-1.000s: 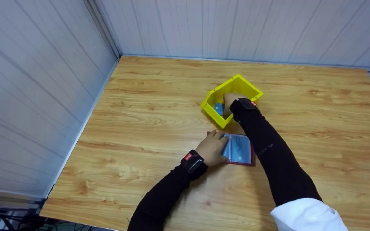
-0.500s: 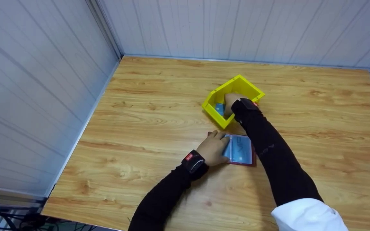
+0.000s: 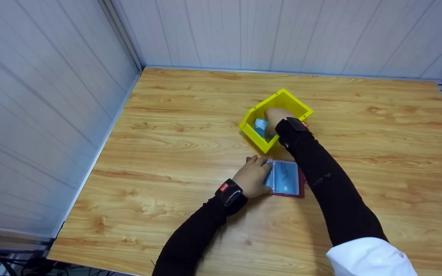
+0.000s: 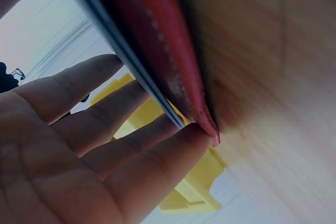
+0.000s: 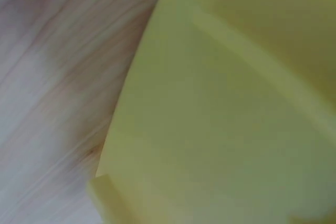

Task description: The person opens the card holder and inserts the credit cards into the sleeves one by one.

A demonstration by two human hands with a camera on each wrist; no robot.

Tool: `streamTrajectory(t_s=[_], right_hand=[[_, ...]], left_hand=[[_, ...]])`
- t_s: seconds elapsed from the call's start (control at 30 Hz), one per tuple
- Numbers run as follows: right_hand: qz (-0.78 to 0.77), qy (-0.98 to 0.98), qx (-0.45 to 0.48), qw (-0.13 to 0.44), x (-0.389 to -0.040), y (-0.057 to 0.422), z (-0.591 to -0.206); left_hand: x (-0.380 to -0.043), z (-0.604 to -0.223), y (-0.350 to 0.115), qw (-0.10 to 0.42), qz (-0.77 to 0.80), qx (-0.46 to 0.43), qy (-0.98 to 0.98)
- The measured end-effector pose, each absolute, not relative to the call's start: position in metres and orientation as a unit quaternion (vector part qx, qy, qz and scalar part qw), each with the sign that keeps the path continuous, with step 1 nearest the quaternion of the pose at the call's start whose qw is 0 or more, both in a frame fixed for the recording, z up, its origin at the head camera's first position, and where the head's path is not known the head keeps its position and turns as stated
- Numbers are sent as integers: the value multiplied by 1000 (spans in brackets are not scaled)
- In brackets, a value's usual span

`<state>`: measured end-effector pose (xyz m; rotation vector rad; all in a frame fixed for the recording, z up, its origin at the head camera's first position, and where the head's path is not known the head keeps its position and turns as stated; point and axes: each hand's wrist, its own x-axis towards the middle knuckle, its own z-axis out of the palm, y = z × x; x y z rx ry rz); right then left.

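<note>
Down inside the yellow bin [image 3: 261, 142], the right hand [image 3: 276, 117] has its fingers curled onto a blue card [image 3: 260, 126], which now stands tilted up against the left inner wall. How tight that pinch is I can't really tell, since the back of the hand covers the fingertips in the head view.

The left hand [image 3: 253, 176] lies flat with straight, relaxed fingers pressed on the left part of a red card holder [image 3: 288, 183], which sits on the wooden table [image 3: 175, 126] just in front of the bin, closer to the person. A clear sleeve with another blue card showing through it [image 3: 284, 177] faces up on the holder.

The left wrist view gives what the head view doesn't: the holder seen edge-on [image 4: 173, 77], red cover against the wood with thin sleeve layers stacked on it, and 4 straight fingers [image 4: 105, 129] spread along that edge, fingertips touching near its corner. The bin shows up as a yellow blur behind them [image 4: 189, 192]. The right wrist view is just blurry yellow plastic [image 5: 220, 119] and a strip of wood grain [image 5: 63, 77], with no fingers or card in it.

Compared with 1 second ago, the card in the bin has come up from lying low and flat to a steeper angle, with more of it showing. The left hand and holder haven't budged.
</note>
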<state>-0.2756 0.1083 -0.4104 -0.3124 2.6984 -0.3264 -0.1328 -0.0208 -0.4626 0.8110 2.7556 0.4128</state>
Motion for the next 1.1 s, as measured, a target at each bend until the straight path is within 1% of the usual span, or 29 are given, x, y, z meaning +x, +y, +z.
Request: streamTrajectory(t_s=[0.2, 0.5, 0.7, 0.87, 1.0, 1.1], right_hand=[[-127, 965, -140, 181, -278, 109, -401], [-222, 958, -147, 103, -275, 128, -369], [-322, 936, -126, 68, -265, 149, -355], [-368, 921, -126, 37, -246, 166, -350], [-405, 905, -124, 35, -227, 181, -351], [-428, 896, -109, 54, -214, 192, -358]], left_hand=[[-136, -464, -26, 123, 150, 268, 944], [-140, -464, -31, 131, 160, 247, 947], [-141, -465, -32, 125, 154, 245, 949], [-142, -466, -31, 128, 155, 246, 948], [-142, -465, -30, 132, 158, 247, 947], [-143, -465, -30, 130, 158, 248, 947]])
